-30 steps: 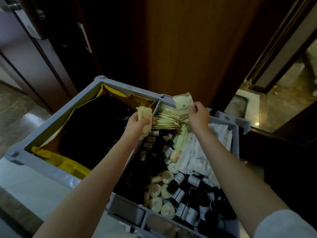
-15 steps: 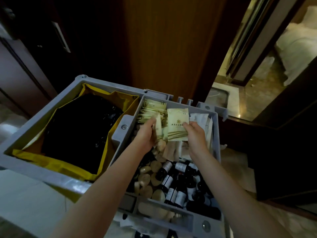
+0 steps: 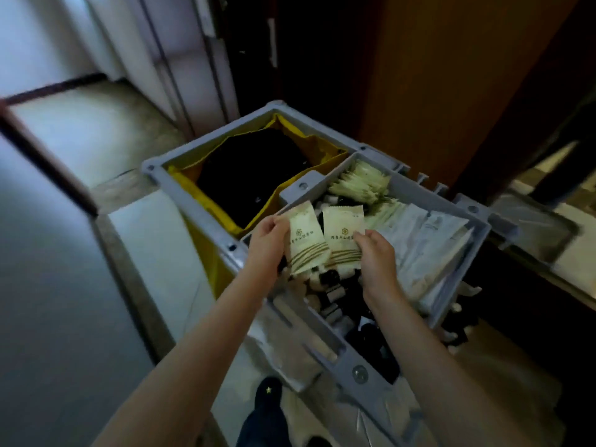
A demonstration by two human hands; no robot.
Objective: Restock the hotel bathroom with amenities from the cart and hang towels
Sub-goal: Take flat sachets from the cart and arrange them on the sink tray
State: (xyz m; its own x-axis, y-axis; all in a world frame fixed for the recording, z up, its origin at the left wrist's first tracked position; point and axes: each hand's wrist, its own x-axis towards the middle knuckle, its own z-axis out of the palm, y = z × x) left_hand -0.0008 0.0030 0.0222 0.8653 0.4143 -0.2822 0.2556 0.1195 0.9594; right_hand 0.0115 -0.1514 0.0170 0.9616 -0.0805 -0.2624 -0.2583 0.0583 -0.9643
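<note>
I stand over a grey housekeeping cart. My left hand grips a cream amenity packet with brown stripes, and my right hand grips a second, matching packet. Both packets are held side by side just above the cart's right tray. In that tray lie a stack of cream packets at the far end, white sachets on the right and small dark bottles under my hands.
The cart's left bin has a yellow liner and a dark bag inside. A brown wooden door rises behind the cart. Pale floor tiles lie to the left. My dark shoe shows below the cart's near edge.
Both hands drew back from the packet stack toward the tray's near side, each keeping its packet. The view swung left and the cart now sits further right.
</note>
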